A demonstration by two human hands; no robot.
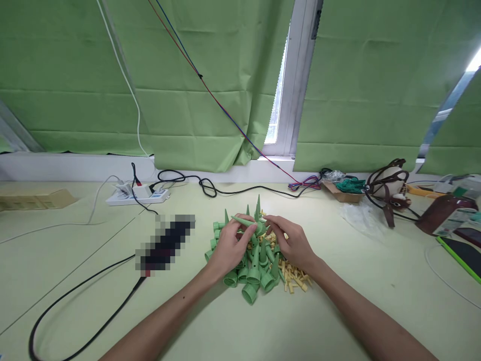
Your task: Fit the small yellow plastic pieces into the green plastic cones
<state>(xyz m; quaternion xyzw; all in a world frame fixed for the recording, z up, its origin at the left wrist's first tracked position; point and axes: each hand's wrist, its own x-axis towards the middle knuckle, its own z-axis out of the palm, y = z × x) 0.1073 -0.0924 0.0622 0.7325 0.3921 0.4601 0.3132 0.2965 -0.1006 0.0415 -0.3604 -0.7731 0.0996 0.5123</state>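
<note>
A heap of green plastic cones lies on the pale green table, with small yellow pegs spread along its right side. My left hand is closed round one green cone, held sideways above the heap with its tip pointing left. My right hand hovers over the heap's right side, its fingertips pinched at the wide end of that same cone. Whether a yellow peg sits in those fingertips is hidden.
A black cable loops across the left of the table from a blurred dark object. A white power strip sits at the back left. A brown bottle, a tablet, straps and a cardboard tray crowd the right. Green curtains hang behind.
</note>
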